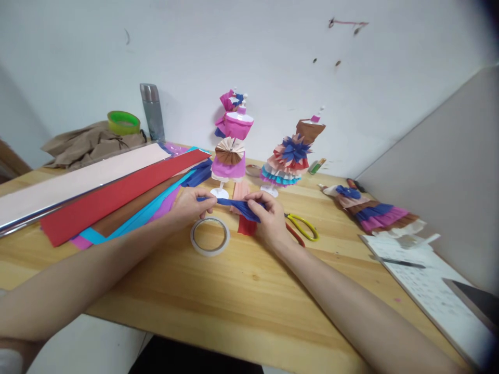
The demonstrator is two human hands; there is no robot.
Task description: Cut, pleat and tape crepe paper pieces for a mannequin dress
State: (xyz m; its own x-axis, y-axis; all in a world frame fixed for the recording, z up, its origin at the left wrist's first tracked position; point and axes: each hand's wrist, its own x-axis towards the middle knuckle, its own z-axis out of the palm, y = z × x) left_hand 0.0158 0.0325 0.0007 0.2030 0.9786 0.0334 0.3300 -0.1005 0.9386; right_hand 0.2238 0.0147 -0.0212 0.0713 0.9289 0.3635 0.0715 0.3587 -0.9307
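A strip of blue crepe paper [234, 204] is stretched between my two hands above the table. My left hand [194, 203] pinches its left end, where the paper is gathered narrow. At the wider, pleated end, my right hand [268, 215] grips the strip between thumb and fingers. Just below the left hand lies a roll of double-sided tape [194, 244]. Red paper [246, 226] and a peach strip [240, 189] lie beneath the blue one. Scissors with yellow and red handles [307, 228] rest beside my right hand, their blades hidden.
Several crepe paper sheets, including a red one [125, 195], spread over the left side. Small dress forms stand behind, one in pink [238, 127], another in ruffles [288, 161]. A paper dress [374, 210] and a notebook [421, 275] lie right. A flask [153, 114] stands back left.
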